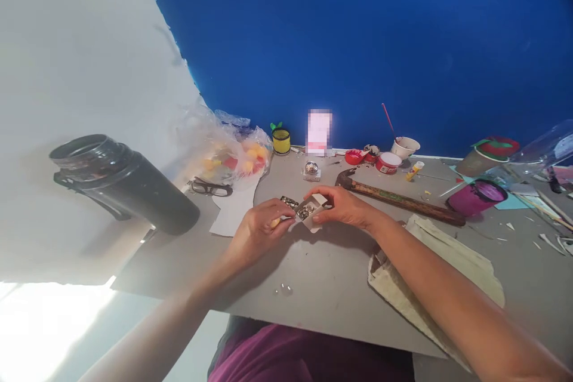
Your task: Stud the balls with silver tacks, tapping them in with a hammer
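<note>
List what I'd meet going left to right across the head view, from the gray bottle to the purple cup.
Gray bottle, eyeglasses, left hand, small open box, right hand, red-and-white jar, yellow-and-white tube, purple cup.

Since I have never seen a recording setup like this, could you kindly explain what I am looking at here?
Gladly. There is no machine, only a person's two bare hands, seen by a camera worn on the head and looking forward and down. The right hand holds a small open box with shiny pieces inside. The left hand is close beside it; what its fingers pinch is unclear. On the grey table lie a hammer, a pale cloth and eyeglasses. A dark flask stands at the left.
</note>
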